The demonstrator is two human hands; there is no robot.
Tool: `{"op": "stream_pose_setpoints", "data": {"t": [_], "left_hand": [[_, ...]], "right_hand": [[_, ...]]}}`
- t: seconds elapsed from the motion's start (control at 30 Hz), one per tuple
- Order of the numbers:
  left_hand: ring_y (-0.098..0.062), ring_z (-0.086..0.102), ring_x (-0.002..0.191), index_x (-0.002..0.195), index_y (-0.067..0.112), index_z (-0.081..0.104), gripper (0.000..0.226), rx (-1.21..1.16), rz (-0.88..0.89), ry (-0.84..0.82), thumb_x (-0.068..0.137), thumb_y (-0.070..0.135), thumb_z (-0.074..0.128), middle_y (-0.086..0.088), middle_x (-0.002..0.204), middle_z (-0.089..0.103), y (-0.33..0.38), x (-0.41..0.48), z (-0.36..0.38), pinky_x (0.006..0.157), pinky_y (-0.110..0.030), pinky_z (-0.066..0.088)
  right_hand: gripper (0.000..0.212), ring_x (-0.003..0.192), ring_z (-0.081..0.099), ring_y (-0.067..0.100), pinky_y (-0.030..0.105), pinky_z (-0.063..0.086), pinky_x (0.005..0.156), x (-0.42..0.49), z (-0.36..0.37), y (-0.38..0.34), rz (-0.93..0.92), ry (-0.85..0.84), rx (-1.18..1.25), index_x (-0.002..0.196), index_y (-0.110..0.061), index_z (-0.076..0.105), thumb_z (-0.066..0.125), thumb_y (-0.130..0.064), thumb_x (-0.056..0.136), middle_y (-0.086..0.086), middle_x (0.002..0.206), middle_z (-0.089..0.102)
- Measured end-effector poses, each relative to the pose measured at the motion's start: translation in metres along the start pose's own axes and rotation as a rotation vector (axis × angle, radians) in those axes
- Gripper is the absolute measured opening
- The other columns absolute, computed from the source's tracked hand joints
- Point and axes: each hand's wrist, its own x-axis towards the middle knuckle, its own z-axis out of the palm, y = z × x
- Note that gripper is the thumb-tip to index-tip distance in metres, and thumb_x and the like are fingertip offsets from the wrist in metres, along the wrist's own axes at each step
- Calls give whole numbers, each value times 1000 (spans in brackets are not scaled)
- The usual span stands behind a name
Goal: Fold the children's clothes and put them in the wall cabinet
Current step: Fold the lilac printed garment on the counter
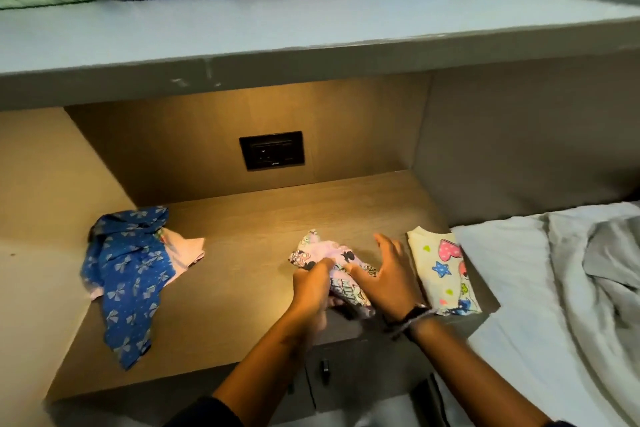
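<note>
Head: left hand (311,284) grips crumpled lilac garment (320,250); right hand (388,279) presses.

We log a wooden counter (242,218) in the lower middle of the frame, with warm yellow light on it. Behind it, centre frame, a wooden back panel (346,121) carries a black socket plate (272,150), flush-mounted, its details too dark to read. Below the counter's front edge, bottom centre, we see a grey drawer front with a small dark handle (324,369). At right, a white sheet (512,270) lies just beside the counter's end. Rumpled grey-white bedding (609,253) sits at far right, and a grey wall (519,132) is above.
</note>
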Motion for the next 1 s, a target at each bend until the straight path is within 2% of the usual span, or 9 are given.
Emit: {"op": "stream_pose_setpoints", "data": {"t": [0.1,0.2,0.3,0.43,0.5,0.57,0.67,0.87,1.0], "left_hand": [[-19,68,60,97,9,66,19,37,104,-90,91,24,56,-8,73,71,6,-15,47,47,-25,49],[-21,69,81,92,13,68,44,89,-11,-319,94,50,44,-5,83,74,14,-24,81,65,-33,57],[-21,67,90,108,12,67,53,206,-36,-511,98,51,32,-5,110,72,18,-18,105,65,-34,55],[-22,69,79,104,12,63,15,282,217,-277,94,17,54,-14,105,72,-6,-8,132,65,-36,59],[-30,70,93,108,18,56,25,241,224,-165,86,19,69,-15,113,66,-25,2,138,75,-45,61],[-26,75,81,112,18,50,39,175,47,-201,82,22,75,-11,102,72,-43,9,143,60,-33,61],[-19,75,72,107,13,53,28,207,42,-203,86,13,71,-8,97,75,-63,23,152,53,-27,59],[-16,59,113,127,23,45,52,588,504,-45,84,9,70,-5,132,54,-88,39,158,92,-34,55],[-19,50,121,142,17,40,55,878,743,-107,91,26,60,-5,133,51,-98,50,149,102,-37,46]], "right_hand": [[55,131,41,4,23,35,107,-16,-32,-3,-248,-55,77,139,-31,41,49,-51,88,-15,139,47],[38,107,61,1,14,50,84,-13,-70,8,-181,-142,403,124,-45,51,57,-35,88,-25,113,64],[35,95,69,18,34,59,80,5,-104,43,-33,-52,596,116,-30,59,67,-17,85,-6,104,72],[39,106,63,42,56,50,94,26,-118,96,166,-56,910,121,-4,57,59,10,84,22,117,67],[40,105,63,43,56,49,94,34,-120,115,237,-101,1020,121,0,56,57,12,82,26,119,65],[40,104,63,44,55,50,94,42,-122,133,289,-158,1044,121,1,56,57,9,81,25,118,65],[35,107,62,41,55,48,97,48,-117,149,329,-146,726,122,-1,55,54,7,87,22,121,65],[56,122,50,31,44,44,98,37,-102,149,-114,227,-493,132,-18,46,64,-29,81,9,133,54],[56,146,19,22,41,13,117,21,-79,158,-202,-45,-618,148,-22,27,30,-40,95,2,158,26]]}}
